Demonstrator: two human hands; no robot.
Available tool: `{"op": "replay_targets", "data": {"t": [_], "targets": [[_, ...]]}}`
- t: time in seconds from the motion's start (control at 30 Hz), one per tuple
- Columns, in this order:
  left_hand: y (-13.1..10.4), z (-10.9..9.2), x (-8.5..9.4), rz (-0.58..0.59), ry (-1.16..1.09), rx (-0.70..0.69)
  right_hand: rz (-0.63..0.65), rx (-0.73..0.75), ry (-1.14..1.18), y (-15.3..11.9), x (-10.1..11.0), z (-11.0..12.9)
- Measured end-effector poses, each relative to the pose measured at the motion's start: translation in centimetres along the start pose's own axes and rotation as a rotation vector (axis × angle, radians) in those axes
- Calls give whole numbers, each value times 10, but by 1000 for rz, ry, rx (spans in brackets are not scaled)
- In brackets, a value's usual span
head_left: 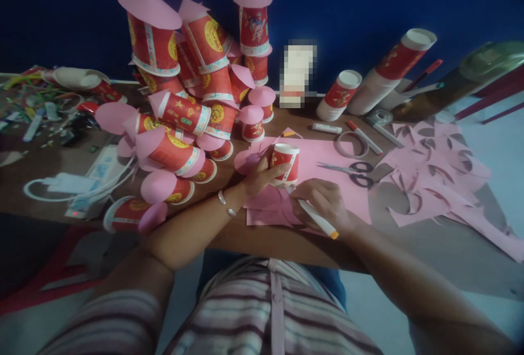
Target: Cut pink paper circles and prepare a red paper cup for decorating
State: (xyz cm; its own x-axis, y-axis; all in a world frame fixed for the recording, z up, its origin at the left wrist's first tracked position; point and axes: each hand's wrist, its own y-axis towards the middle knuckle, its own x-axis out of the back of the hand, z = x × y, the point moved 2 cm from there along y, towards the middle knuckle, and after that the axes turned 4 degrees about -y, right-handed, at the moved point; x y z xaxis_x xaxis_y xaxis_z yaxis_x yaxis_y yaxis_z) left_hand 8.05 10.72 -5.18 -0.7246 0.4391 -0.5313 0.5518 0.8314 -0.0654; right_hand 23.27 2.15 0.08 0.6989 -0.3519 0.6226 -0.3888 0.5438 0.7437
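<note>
My left hand (261,176) is wrapped around a small red and white paper cup (286,157), which stands over sheets of pink paper (347,202). Close beside it, my right hand (325,202) grips a white marker (316,216) with an orange end. The marker's tip points toward the base of the cup; whether it touches the cup or the paper I cannot tell. Black-handled scissors (360,175) lie on the pink paper, right of the cup. A roll of tape (352,145) rests just behind them.
Red cups with pink cone tops (176,150) are piled at the left. Stacked paper cups (393,71) lean at the back right. Pink offcuts (434,175) cover the right side. A power strip (96,177) with a white cable lies far left, near cluttered wires (33,98).
</note>
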Motion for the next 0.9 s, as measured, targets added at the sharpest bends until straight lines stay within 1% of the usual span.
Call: {"op": "replay_targets", "data": {"t": [0.13,0.27,0.5,0.7,0.9], "targets": [[2,2,3,-17,8,-38,-8,16,14,1,2,1],[4,6,7,-41,-27,-48,-4,15,10,0,3,2],[4,5,5,-72,-73,-10,-22,-26,-13,2,3,0],[4,5,6,-64,-77,-11,-40,-36,1,4,4,1],[4,4,5,-59,-62,-19,-20,-45,-8,2,3,0]]}}
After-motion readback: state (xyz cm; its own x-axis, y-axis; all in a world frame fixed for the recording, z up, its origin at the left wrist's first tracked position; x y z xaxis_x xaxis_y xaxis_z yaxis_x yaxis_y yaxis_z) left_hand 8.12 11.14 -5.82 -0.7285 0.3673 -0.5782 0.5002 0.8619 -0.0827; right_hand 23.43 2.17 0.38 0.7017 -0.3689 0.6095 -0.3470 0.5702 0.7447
